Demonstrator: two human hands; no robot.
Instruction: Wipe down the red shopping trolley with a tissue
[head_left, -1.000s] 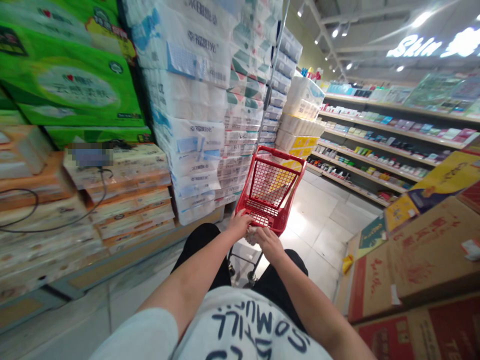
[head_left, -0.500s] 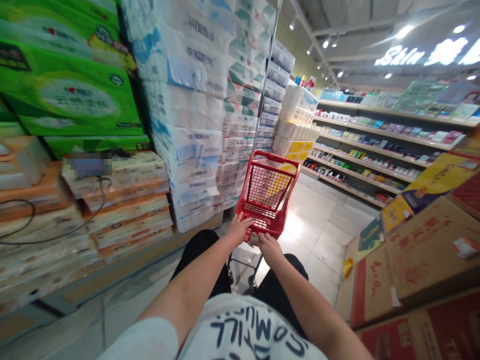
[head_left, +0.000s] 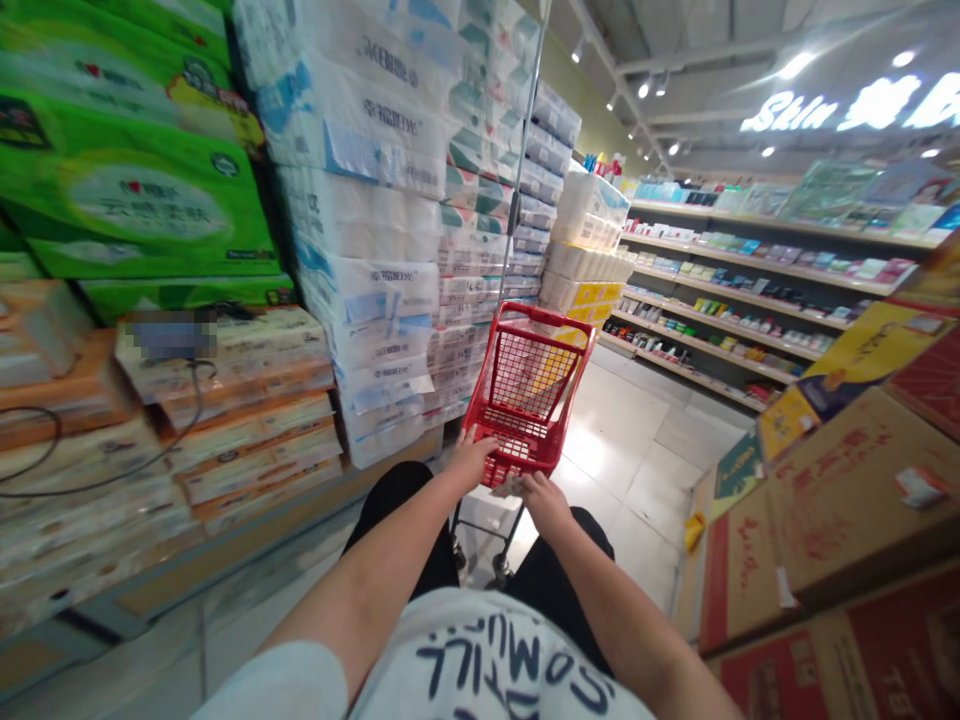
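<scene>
A small red wire shopping cart (head_left: 529,385) stands in front of me in a store aisle, its basket holding nothing I can see. My left hand (head_left: 471,458) is closed on the left side of the cart's rear rim. My right hand (head_left: 541,492) grips the handle just to the right of it, fingers wrapped round. A tall thin pole (head_left: 519,165) rises from the cart. My black trousers and white printed shirt fill the bottom of the view.
Tall stacks of packaged tissue and toilet paper (head_left: 360,220) line the left, green packs (head_left: 135,190) further left. Brown cardboard boxes (head_left: 825,510) crowd the right. Shelves of small goods (head_left: 750,300) run along the far right. Pale tiled floor (head_left: 637,450) stretches ahead.
The cart and both hands have shifted slightly left in the view as I move along the aisle; the grips are unchanged.
</scene>
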